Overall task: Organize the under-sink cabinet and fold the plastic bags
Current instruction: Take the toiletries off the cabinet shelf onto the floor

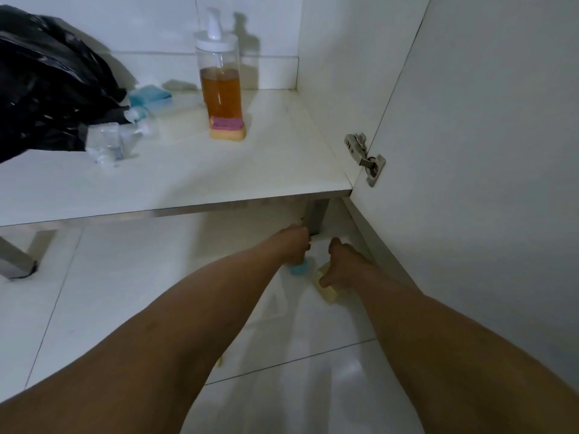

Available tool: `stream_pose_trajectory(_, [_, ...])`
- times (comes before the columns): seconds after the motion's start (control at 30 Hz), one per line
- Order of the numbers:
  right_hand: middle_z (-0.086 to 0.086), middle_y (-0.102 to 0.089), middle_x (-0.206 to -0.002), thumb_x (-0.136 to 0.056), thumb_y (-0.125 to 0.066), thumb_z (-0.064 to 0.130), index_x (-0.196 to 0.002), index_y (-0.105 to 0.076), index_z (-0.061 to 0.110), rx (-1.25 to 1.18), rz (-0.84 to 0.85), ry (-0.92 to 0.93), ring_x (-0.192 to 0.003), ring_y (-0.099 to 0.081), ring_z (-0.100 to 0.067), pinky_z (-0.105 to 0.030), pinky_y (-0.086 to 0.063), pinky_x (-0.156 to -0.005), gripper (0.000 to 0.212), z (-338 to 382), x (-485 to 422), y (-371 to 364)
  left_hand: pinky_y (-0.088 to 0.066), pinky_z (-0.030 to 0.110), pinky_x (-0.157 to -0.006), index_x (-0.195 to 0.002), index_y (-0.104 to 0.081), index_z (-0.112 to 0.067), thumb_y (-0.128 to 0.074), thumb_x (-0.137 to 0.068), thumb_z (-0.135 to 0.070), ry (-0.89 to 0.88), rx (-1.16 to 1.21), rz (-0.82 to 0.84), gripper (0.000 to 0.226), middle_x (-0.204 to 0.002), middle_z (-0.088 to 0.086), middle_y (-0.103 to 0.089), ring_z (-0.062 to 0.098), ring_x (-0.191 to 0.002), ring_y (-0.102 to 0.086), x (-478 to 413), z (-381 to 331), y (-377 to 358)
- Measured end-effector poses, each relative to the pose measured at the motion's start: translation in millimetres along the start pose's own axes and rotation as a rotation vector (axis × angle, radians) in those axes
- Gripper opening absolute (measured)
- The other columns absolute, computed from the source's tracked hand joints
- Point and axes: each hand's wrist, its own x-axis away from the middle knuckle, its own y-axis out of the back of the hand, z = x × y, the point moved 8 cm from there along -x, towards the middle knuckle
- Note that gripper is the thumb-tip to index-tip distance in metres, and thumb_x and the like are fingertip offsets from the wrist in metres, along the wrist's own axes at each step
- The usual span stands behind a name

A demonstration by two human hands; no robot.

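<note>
Grips a blue sponge [299, 270] in the left hand [293, 244], pinches a yellow sponge [328, 292] in the right hand [343, 266], low at 5 o'clock. Leaves the bag [47, 83] heaped on the shelf [219, 177] at 10. Could knock knuckles on the leg [316, 214] behind, or tip the bottle [221, 86] at 12 when shelving. Glossy white tiled floor [125, 277]; white cabinet [329, 57], door [485, 151] open at 3.

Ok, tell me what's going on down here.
A person reaches down to the tiled floor below the cabinet shelf. The left hand grips a blue sponge, the right hand a yellow sponge. On the shelf stands a pump bottle of amber liquid with a pink-topped sponge at its foot; a black plastic bag lies at the left.
</note>
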Motion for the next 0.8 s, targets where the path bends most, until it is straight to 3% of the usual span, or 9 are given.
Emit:
stream_pose_trajectory(0.23, [-0.010,-0.049,-0.137,-0.076,-0.081,0.032,-0.147,-0.028,0.013,-0.045,-0.025,0.021,-0.121,-0.054,-0.028,-0.039,-0.051,-0.096,0.091,-7.6,-8.9,-7.0,-0.049,0.035,-0.103,-0.146,-0.047,-0.013,-0.077,-0.088,-0.025,-0.020,-0.019,0.000,0.066,-0.141,0.012,-0.052,0.028,-0.123,-0.056,-11.8,4.5,-4.8])
stream_pose_trajectory(0.47, [-0.010,-0.052,-0.138,-0.080,-0.079,0.028,-0.144,-0.039,0.010,-0.007,0.008,0.028,-0.122,-0.055,-0.025,-0.034,-0.050,-0.097,0.077,6.0,-0.1,5.4,-0.051,0.033,-0.088,-0.144,-0.045,-0.007,-0.079,-0.086,-0.028,0.002,-0.040,0.037,0.071,-0.134,0.014,-0.056,0.029,-0.116,-0.059,-0.6,4.6,5.1])
stream_pose_trajectory(0.57, [-0.010,-0.053,-0.136,-0.083,-0.079,0.025,-0.140,-0.046,0.012,0.021,0.032,0.007,-0.117,-0.057,-0.023,-0.025,-0.048,-0.081,0.067,14.1,4.2,18.5,-0.049,0.031,-0.092,-0.142,-0.047,-0.005,-0.079,-0.085,-0.029,0.005,-0.073,0.035,0.069,-0.132,0.012,-0.059,0.028,-0.116,-0.060,11.9,5.6,17.8])
stream_pose_trajectory(0.63, [-0.008,-0.057,-0.125,-0.084,-0.077,0.023,-0.132,-0.051,0.011,0.020,0.030,-0.002,-0.099,-0.057,-0.018,-0.019,-0.046,-0.068,0.056,25.2,6.4,35.1,-0.051,0.032,-0.094,-0.141,-0.050,-0.007,-0.081,-0.083,-0.030,-0.011,-0.086,0.032,0.069,-0.131,0.011,-0.061,0.027,-0.114,-0.061,22.2,5.1,31.0])
stream_pose_trajectory(0.67, [-0.007,-0.059,-0.116,-0.083,-0.078,0.023,-0.126,-0.054,0.010,0.044,0.029,-0.013,-0.093,-0.057,-0.017,-0.022,-0.047,-0.065,0.051,33.9,10.4,46.5,-0.053,0.033,-0.092,-0.140,-0.051,-0.008,-0.082,-0.082,-0.031,-0.014,-0.087,0.039,0.070,-0.130,0.011,-0.061,0.027,-0.111,-0.062,28.2,5.4,39.7])
stream_pose_trajectory(0.77, [-0.009,-0.066,-0.103,-0.079,-0.080,0.022,-0.110,-0.063,0.004,0.135,0.018,-0.031,-0.089,-0.065,-0.024,-0.034,-0.057,-0.083,0.039,61.7,23.4,82.9,-0.053,0.025,-0.071,-0.139,-0.051,-0.008,-0.080,-0.084,-0.028,-0.033,-0.078,0.070,0.065,-0.127,0.012,-0.063,0.024,-0.096,-0.066,53.5,5.8,76.8])
stream_pose_trajectory(0.8, [-0.009,-0.066,-0.097,-0.079,-0.078,0.021,-0.105,-0.064,0.004,0.168,-0.010,-0.010,-0.084,-0.065,-0.024,-0.034,-0.056,-0.082,0.034,73.4,29.4,96.0,-0.053,0.023,-0.064,-0.139,-0.051,-0.007,-0.079,-0.085,-0.027,-0.038,-0.066,0.058,0.063,-0.126,0.013,-0.063,0.021,-0.087,-0.066,63.7,6.3,93.8])
